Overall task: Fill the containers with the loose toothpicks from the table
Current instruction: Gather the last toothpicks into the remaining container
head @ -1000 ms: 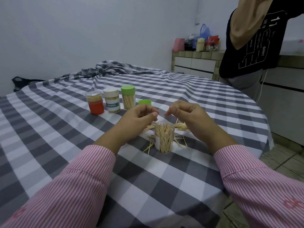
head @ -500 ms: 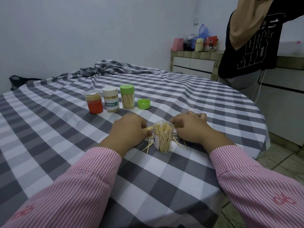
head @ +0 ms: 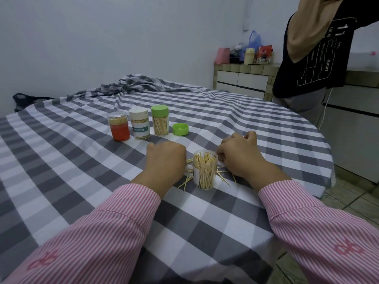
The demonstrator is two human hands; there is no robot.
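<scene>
An open clear container (head: 205, 171), packed with upright toothpicks, stands on the checked tablecloth between my hands. Loose toothpicks (head: 185, 181) lie scattered around its base. My left hand (head: 166, 160) is down on the table just left of the container, fingers curled onto the toothpicks there, fingertips hidden under the hand. My right hand (head: 239, 155) sits just right of and behind the container, its fingers curled over more loose toothpicks (head: 224, 180). Farther back stand three closed containers: a red one (head: 120, 128), a white-lidded one (head: 140, 125) and a green-lidded one (head: 160, 121).
A loose green lid (head: 180, 129) lies right of the green-lidded container. The round table (head: 297, 140) drops off at its right edge, where a person in a dark shirt (head: 320, 58) stands. A tiled counter (head: 244, 76) with clutter is behind.
Both hands dropped from above the open container to the table beside it. They now rest on the loose toothpicks; the right hand has shifted slightly farther back.
</scene>
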